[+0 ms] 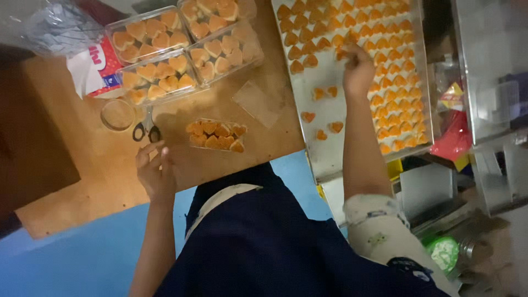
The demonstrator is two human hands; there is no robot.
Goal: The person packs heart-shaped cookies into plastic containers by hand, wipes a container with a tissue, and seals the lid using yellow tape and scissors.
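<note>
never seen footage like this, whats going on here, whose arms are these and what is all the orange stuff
One picture, from a camera worn on a person's head, looking down at their own bare arms. The right hand reaches onto a metal baking tray covered with orange heart-shaped cookies, fingers on one. The left hand rests open on a wooden board, holding nothing. On the board lie an open clear box of cookies, four filled clear boxes, scissors and a round lid.

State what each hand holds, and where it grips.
Right hand reaches among heart-shaped cookies on the baking tray; any grip is hidden. Left hand rests on the board, holding nothing.
</note>
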